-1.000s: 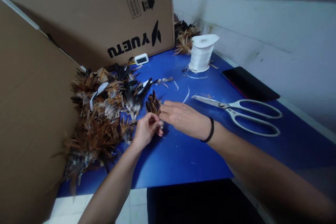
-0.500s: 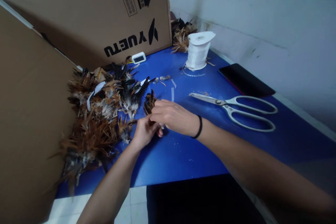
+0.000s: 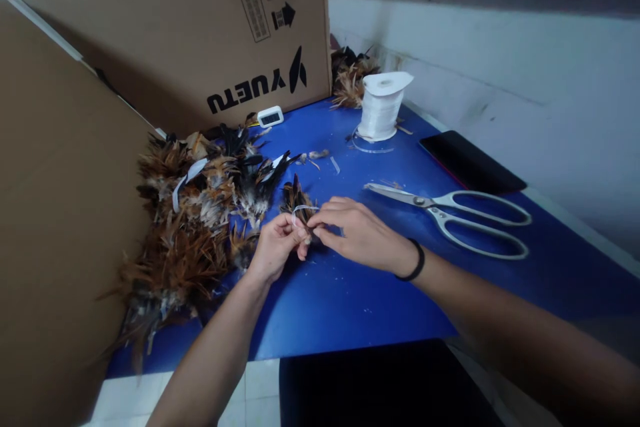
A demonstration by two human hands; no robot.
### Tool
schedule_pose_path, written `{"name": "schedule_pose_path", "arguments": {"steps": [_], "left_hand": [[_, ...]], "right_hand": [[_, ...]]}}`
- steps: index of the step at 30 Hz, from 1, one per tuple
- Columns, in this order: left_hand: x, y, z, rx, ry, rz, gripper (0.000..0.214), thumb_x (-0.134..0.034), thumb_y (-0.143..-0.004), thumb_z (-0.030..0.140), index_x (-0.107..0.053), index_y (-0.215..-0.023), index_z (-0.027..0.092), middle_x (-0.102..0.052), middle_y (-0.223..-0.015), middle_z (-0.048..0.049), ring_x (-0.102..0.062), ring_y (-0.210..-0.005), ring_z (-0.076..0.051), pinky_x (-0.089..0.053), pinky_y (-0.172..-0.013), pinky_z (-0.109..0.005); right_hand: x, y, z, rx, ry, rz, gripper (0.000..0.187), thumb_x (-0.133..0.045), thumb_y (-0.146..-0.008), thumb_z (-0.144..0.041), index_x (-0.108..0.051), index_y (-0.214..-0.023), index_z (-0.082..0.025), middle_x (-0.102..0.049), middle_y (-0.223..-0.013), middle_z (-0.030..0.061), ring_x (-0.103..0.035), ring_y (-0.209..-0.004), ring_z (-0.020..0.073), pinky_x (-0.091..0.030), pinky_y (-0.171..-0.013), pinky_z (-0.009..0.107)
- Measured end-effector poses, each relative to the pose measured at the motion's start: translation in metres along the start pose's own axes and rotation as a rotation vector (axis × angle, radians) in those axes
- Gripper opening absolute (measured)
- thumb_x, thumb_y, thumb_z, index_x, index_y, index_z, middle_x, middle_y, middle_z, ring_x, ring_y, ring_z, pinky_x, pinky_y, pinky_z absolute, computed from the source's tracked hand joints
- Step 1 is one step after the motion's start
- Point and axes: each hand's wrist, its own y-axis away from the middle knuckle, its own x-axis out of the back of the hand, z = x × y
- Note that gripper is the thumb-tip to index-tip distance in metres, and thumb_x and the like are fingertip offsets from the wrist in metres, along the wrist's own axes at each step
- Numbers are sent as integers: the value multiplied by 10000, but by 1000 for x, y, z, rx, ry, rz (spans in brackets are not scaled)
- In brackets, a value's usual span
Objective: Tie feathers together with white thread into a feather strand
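Observation:
My left hand (image 3: 280, 243) is closed, thumb against fingers, on a small bunch of brown and black feathers (image 3: 295, 197) whose tips point away from me. A thin whitish ribbon strip (image 3: 303, 207) curves across the bunch, running from my left fingertips toward my right fingers. My right hand (image 3: 357, 232), with a black band on its wrist, is pinched at the strip and the base of the bunch; its fingertips partly hide the contact. Silver scissors (image 3: 425, 202) lie slightly apart on the blue table to the right of my right hand.
A large feather pile (image 3: 190, 233) lies at the left beside a cardboard box (image 3: 165, 33). Farther back are a white ribbon spool (image 3: 383, 110), a small white digital display (image 3: 271, 117) and more feathers (image 3: 350, 83). A black phone (image 3: 473, 161) lies near the wall; a cut strip (image 3: 335, 165) is mid-table.
My right hand has drawn back to the right from over the feather bunch. One ribbon strip has gone from the table, and a strip now shows across the bunch.

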Motion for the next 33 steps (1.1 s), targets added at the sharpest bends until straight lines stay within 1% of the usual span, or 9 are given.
{"name": "schedule_pose_path", "arguments": {"steps": [4, 8, 13, 17, 21, 24, 28, 31, 33], "left_hand": [[0, 0, -1, -3, 5, -23, 215, -696, -732, 247, -512, -773, 144, -597, -591, 19, -527, -411, -68, -424, -383, -166], [0, 0, -2, 2, 0, -29, 209, -690, -738, 235, -507, -777, 143, -601, -596, 19, -531, -410, -68, -424, -381, -165], [-2, 0, -3, 2, -26, -27, 223, -693, -735, 253, -499, -768, 148, -587, -565, 33, -519, -403, -68, -415, -390, -169], [-3, 0, -1, 13, -66, 2, 220, -685, -743, 277, -504, -767, 155, -574, -524, 40, -521, -425, -74, -429, -449, -188], [-6, 2, 3, 58, -46, 40, 226, -700, -728, 284, -519, -748, 150, -584, -542, 24, -531, -469, -81, -429, -485, -200], [-7, 2, 7, 104, 1, 64, 223, -718, -709, 264, -535, -720, 138, -595, -557, 9, -536, -490, -79, -428, -507, -199], [-5, 2, 8, 173, 77, 76, 208, -735, -683, 228, -549, -695, 135, -596, -548, 7, -532, -489, -73, -422, -517, -193], [-3, 2, 8, 201, 95, 94, 208, -744, -662, 197, -547, -693, 139, -590, -540, 15, -530, -483, -70, -418, -514, -188], [-2, 1, 7, 197, 79, 116, 217, -752, -647, 186, -544, -688, 137, -592, -555, 16, -531, -482, -67, -419, -511, -186]], "right_hand": [[-9, -1, 6, -66, -72, -17, 161, -521, -816, -99, -659, -802, -180, -654, -753, 6, -551, -725, 121, -399, -709, 255], [-12, -2, 8, -100, -88, 1, 138, -537, -815, -109, -644, -766, -181, -649, -736, -3, -551, -699, 113, -388, -698, 248], [-17, 1, 9, -71, 75, 15, 145, -523, -838, -166, -588, -708, -161, -606, -695, 10, -510, -688, 131, -343, -714, 285], [-21, 3, 8, -60, 168, 50, 169, -489, -866, -198, -564, -721, -152, -589, -715, 21, -492, -692, 138, -320, -708, 298], [-23, 3, 9, -2, 239, 99, 196, -453, -882, -207, -549, -719, -157, -573, -701, 30, -474, -689, 147, -313, -697, 306], [-23, 4, 10, 88, 332, 133, 240, -417, -896, -194, -544, -696, -157, -569, -687, 41, -466, -694, 156, -305, -687, 317], [-22, 5, 9, 197, 432, 134, 274, -401, -901, -181, -552, -674, -160, -573, -675, 48, -462, -704, 168, -302, -686, 334], [-22, 6, 9, 175, 371, 130, 252, -420, -894, -173, -571, -693, -157, -584, -683, 46, -487, -728, 171, -327, -711, 342], [-23, 6, 9, 90, 199, 139, 193, -450, -879, -158, -591, -747, -157, -606, -727, 40, -520, -755, 162, -363, -736, 333]]}}
